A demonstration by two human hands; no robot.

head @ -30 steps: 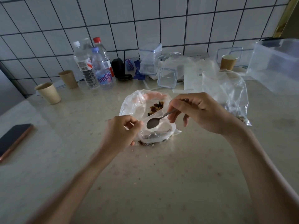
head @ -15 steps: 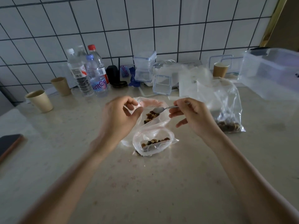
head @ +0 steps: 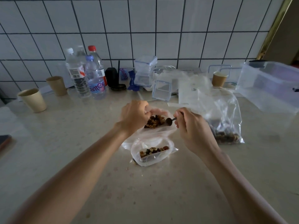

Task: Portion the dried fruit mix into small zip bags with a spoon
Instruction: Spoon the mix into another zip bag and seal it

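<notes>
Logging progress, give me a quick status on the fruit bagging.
Left hand holds source bag open; right hand dips spoon into mix. Small zip bag partly filled, open. Nothing in the way.

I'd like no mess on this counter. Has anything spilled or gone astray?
Possibly: a few small bits lie on the counter at the near-left edge of the small zip bag, though they could be inside it.
</notes>
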